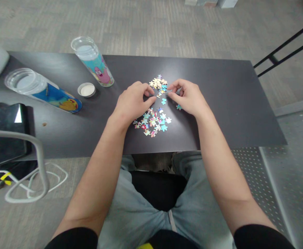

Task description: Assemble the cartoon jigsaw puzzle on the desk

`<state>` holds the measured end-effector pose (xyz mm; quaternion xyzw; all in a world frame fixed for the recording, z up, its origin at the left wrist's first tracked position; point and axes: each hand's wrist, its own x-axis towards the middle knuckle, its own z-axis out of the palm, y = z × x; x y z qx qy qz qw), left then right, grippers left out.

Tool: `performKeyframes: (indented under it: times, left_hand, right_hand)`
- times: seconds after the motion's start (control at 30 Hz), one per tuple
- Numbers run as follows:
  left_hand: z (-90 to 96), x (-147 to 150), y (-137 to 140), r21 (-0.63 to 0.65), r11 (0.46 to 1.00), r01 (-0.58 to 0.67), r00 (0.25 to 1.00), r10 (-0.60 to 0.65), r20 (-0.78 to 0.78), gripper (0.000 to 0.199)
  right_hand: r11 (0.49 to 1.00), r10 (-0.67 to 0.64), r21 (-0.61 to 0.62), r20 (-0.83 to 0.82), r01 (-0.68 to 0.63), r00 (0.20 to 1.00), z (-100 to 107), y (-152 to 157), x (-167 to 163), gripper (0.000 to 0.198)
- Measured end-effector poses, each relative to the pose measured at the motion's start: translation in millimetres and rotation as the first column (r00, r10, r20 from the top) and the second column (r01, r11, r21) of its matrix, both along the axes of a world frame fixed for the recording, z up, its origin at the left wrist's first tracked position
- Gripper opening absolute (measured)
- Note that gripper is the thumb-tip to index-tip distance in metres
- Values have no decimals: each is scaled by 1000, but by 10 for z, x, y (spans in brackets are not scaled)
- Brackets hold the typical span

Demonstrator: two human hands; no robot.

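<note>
Loose jigsaw puzzle pieces lie in two heaps on the dark table (231,100). The farther heap (156,83) is mostly pale pieces with a few blue ones at its near side. In the nearer heap (152,122) the pieces are pink, teal and white. Left of the far heap is my left hand (132,102), thumb and bent fingers apart, with nothing visible between them. Across from it, my right hand (187,95) has its thumb and forefinger parted beside the blue pieces. A single teal piece (163,101) lies between the hands; another (178,107) shows beneath my right hand.
Two clear-topped printed cylinders, one pink and teal (98,65), one blue (56,97), stand at the left. A round white-centred lid (87,90) lies between them. Farther left are a black glossy object (8,131) and a white curved tube (41,155).
</note>
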<state>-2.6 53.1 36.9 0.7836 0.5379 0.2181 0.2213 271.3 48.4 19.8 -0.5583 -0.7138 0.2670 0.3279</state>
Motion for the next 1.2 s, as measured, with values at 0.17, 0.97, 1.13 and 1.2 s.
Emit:
performKeyframes:
  times: [0.17,0.97,1.13,1.2]
  left_hand:
    - [78,248,-75,7,995,-98,993,98,-71,15]
    - [-78,33,100,-107,987,118,953,-82,292,20]
    - [-64,13,103,-125,985,120,937,-71,341,19]
    - [-68,4,110,-130,985,114,927,-59,370,16]
  right_hand:
    - [998,16,51,127,-22,992,2,-40,-24,16]
    - [995,90,28,230,-99,969,72,-110,-98,14]
    - [994,97,25,210,-105,973,70,-93,-96,11]
    - [996,81,27,210,-88,974,68,-93,-90,12]
